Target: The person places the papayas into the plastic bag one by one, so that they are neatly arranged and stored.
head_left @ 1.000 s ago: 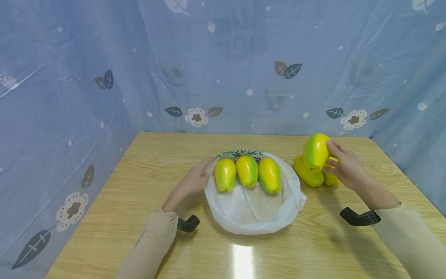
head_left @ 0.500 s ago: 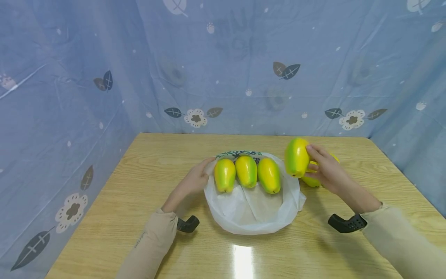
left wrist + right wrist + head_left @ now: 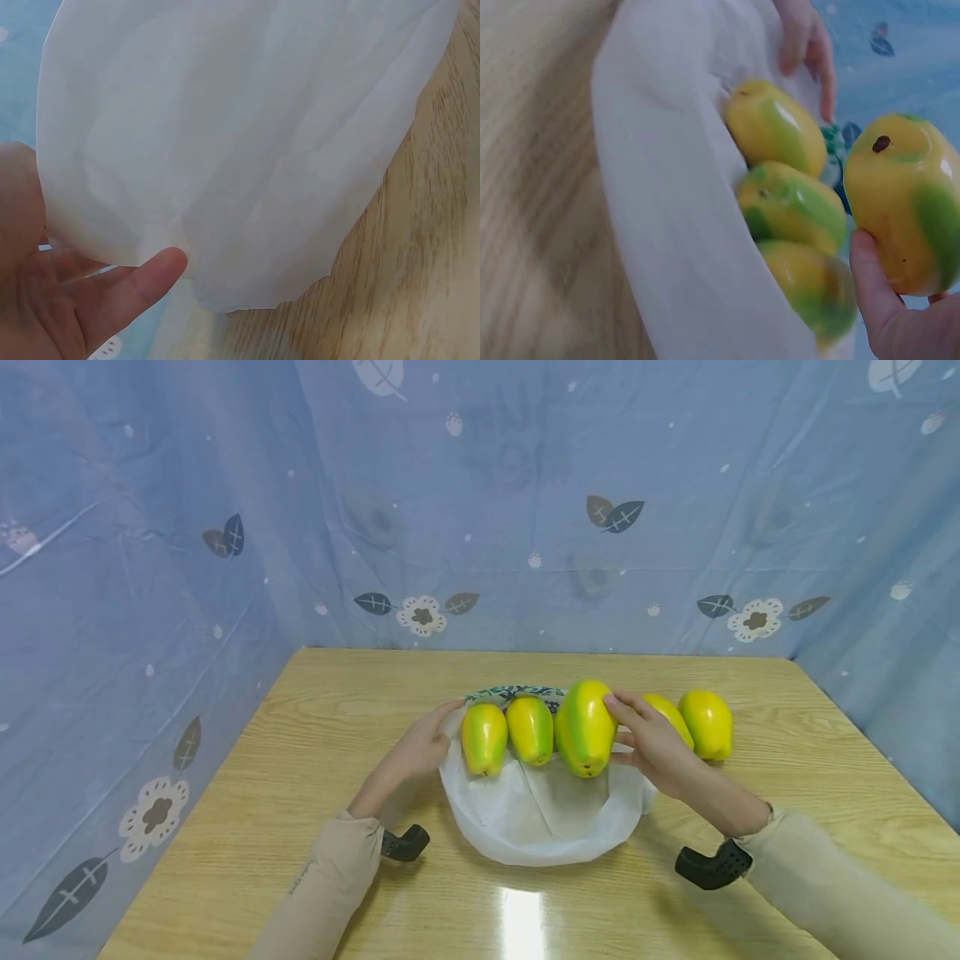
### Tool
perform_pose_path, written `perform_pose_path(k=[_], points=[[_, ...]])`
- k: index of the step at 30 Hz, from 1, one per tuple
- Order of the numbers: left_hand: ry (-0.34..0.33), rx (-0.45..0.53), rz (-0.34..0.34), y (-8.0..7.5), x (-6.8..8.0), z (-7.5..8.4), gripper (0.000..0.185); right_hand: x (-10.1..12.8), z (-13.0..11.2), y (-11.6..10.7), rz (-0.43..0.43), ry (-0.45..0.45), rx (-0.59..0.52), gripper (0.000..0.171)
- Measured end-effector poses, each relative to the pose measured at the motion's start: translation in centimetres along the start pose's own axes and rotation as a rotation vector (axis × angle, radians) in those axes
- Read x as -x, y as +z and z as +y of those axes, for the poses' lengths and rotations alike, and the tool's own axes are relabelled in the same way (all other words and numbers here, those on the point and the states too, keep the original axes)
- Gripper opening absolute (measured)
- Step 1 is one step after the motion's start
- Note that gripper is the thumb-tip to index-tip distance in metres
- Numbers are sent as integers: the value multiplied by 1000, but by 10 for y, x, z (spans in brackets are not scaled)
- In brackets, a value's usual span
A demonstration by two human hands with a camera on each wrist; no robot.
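Note:
My right hand (image 3: pixel 660 752) grips a yellow-green papaya (image 3: pixel 587 727) over the right part of an open white bag (image 3: pixel 536 852), thumb on one side and fingers on the other. Inside the bag lie a left papaya (image 3: pixel 484 737), a middle papaya (image 3: pixel 531 731) and a third papaya (image 3: pixel 810 289), which the held one mostly hides in the head view. My left hand (image 3: pixel 416 747) holds the bag's left rim. In the left wrist view its thumb (image 3: pixel 154 281) lies against the bag's outside, and the bag hides part of the other fingers.
Right of the bag, two more papayas lie on the wooden table (image 3: pixel 360 693): one papaya (image 3: pixel 708 724) in full view, one papaya (image 3: pixel 670 714) partly behind my right hand. A blue patterned curtain (image 3: pixel 480 527) hangs behind the table and at both sides.
My right hand has carried the papaya leftward and a little lower, from above the papayas on the table to over the bag. My left hand has stayed at the bag's rim.

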State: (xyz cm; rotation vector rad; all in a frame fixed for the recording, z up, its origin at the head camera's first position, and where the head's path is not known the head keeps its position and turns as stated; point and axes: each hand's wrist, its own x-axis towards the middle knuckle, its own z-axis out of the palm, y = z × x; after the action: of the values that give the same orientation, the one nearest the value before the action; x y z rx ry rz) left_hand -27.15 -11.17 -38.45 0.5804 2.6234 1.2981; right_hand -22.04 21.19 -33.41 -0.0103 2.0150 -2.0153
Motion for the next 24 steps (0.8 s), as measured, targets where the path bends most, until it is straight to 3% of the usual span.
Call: perform_pose_path(k=[24], points=[[4, -12, 17, -4, 2, 4, 60, -10, 33, 80, -3, 103, 84, 71]])
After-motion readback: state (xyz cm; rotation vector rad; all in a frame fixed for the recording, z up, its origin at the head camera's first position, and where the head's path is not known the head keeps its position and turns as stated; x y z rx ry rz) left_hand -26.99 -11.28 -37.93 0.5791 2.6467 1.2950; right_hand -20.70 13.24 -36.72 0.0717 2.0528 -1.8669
